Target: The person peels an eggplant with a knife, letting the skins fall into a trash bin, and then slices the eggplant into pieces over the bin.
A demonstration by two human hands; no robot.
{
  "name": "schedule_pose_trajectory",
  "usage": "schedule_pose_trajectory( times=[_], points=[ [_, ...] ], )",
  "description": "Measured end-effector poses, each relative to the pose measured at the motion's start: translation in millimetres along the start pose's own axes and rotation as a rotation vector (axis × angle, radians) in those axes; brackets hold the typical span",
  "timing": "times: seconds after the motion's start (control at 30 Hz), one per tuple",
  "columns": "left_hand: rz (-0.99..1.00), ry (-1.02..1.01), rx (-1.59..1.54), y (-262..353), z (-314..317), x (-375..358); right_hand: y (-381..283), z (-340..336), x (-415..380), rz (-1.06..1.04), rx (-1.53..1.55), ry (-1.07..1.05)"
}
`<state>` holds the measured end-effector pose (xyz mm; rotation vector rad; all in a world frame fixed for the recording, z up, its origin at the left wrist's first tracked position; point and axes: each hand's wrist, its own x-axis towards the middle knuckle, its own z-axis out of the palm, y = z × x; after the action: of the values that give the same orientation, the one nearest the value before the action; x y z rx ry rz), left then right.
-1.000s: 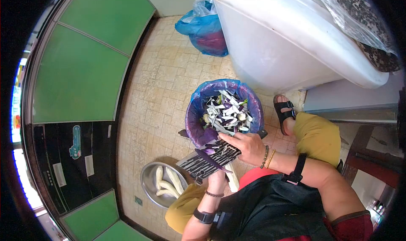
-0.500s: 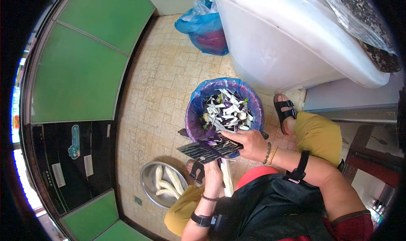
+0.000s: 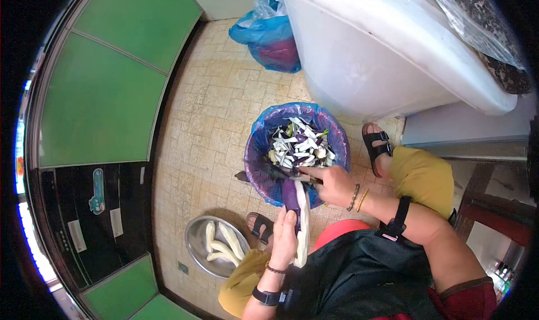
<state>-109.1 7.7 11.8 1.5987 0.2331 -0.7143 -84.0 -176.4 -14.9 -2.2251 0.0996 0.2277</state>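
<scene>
My left hand [image 3: 285,236] is wrapped round a long eggplant [image 3: 291,197], which has dark purple skin on one side and a white peeled strip on the other. My right hand [image 3: 336,187] grips a kitchen knife [image 3: 305,178] at the eggplant's far end, its index finger stretched along it; the dark blade is blurred and seen nearly edge-on. Below both hands stands a bin [image 3: 343,132] lined with a blue plastic bag. White and purple eggplant peelings [image 3: 303,143] lie inside it.
A steel bowl [image 3: 193,251] with several peeled eggplants [image 3: 227,244] sits on the tiled floor at lower left. Blue plastic bag [image 3: 272,42] rests beside a large white basin [image 3: 359,56]. Green cabinets [image 3: 106,101] line the left side. Sandalled feet flank the bin.
The knife has turned from showing its broad patterned face to nearly edge-on. The eggplant now points up over the bin's near rim, its purple side exposed. A purple peel on the blade is no longer visible.
</scene>
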Motion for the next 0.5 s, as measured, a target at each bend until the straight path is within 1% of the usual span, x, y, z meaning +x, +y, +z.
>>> schedule_pose_trajectory(
  times=[0.07, 0.1, 0.13, 0.17, 0.2, 0.27, 0.33, 0.37, 0.47, 0.5],
  points=[
    [-0.001, 0.017, -0.025, -8.8, -6.9, 3.4, -6.5, -3.3, 1.0, 0.102, -0.001, -0.11],
    [-0.196, -0.021, -0.257, -3.9, -10.7, 5.1, -5.4, 0.2, 0.6, 0.097, -0.002, -0.115],
    [-0.39, -0.061, -0.49, 0.2, -13.5, 7.7, -3.1, 6.6, -1.4, 0.01, 0.044, -0.021],
    [-0.424, -0.011, -0.554, 0.9, -15.1, 12.6, -2.8, 11.6, -3.5, -0.076, 0.092, 0.074],
    [-0.355, 0.036, -0.598, -1.4, -16.3, 14.7, -6.2, 12.6, -4.8, -0.078, 0.095, 0.071],
    [-0.389, 0.084, -0.655, -6.1, -19.2, 17.9, -16.8, 10.7, -8.0, -0.262, 0.165, 0.136],
    [-0.342, 0.177, -0.595, -15.8, -14.9, 17.6, -20.0, 13.0, -14.0, -0.302, 0.082, 0.073],
    [-0.32, 0.171, -0.576, -27.2, -17.1, 18.7, -23.3, 11.7, -15.7, -0.316, 0.057, 0.065],
    [-0.364, 0.21, -0.656, -15.9, -6.4, 10.9, -27.3, 8.9, -17.8, -0.345, 0.016, 0.067],
    [-0.263, 0.04, -0.612, -30.2, -16.1, 10.0, -27.5, 8.4, -18.2, -0.364, 0.001, 0.075]
  ],
)
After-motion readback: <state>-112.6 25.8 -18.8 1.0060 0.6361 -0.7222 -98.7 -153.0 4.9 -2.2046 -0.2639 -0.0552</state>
